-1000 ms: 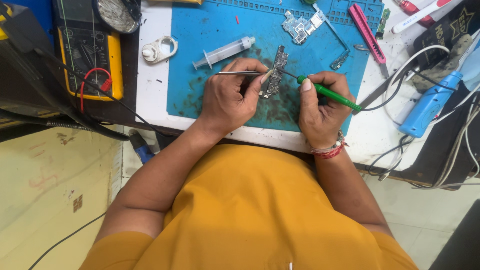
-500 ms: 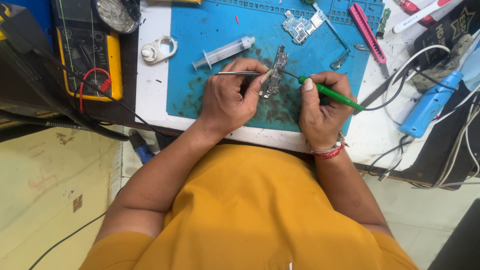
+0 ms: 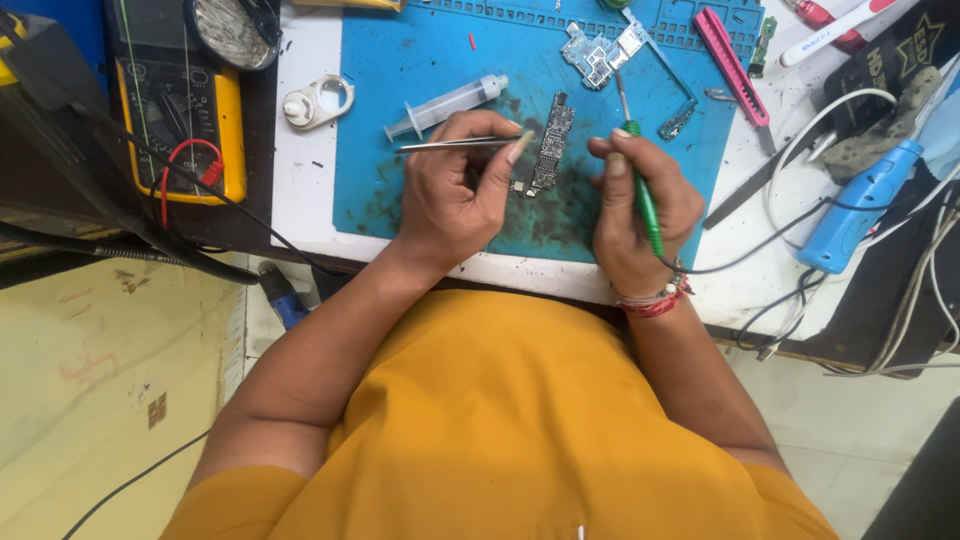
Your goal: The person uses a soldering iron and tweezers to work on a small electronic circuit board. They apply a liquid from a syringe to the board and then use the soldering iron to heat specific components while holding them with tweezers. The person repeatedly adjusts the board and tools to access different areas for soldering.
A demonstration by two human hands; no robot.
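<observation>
Right hand (image 3: pixel 640 205) has swung the green-handled soldering iron (image 3: pixel 645 195) round: half a second back it lay across to the right with its tip low by the board, now it stands nearly upright in the fist, metal tip (image 3: pixel 622 100) pointing away up the mat, off the board, fingers wrapped tight round the handle. Left hand (image 3: pixel 455 190) keeps the metal tweezers (image 3: pixel 455 145) pinched between thumb and fingers, much as before, shaft lying sideways with the point end out to the left, away from the work; cannot tell if anything sits in the tips. Narrow dark circuit board (image 3: pixel 550 145) lies flat on the blue work mat (image 3: pixel 400 80) between the two hands, just beside the left fingertips, not gripped by either; small loose part (image 3: pixel 520 187) sits at its lower end. Reads as a pause in the soldering, heat lifted clear of the board. Around: syringe (image 3: pixel 445 105) just above the left hand, second lighter board (image 3: pixel 600 50) further up, pink tool (image 3: pixel 735 65), yellow multimeter (image 3: pixel 180 130) far left, blue handheld tool (image 3: pixel 855 205) to the right
</observation>
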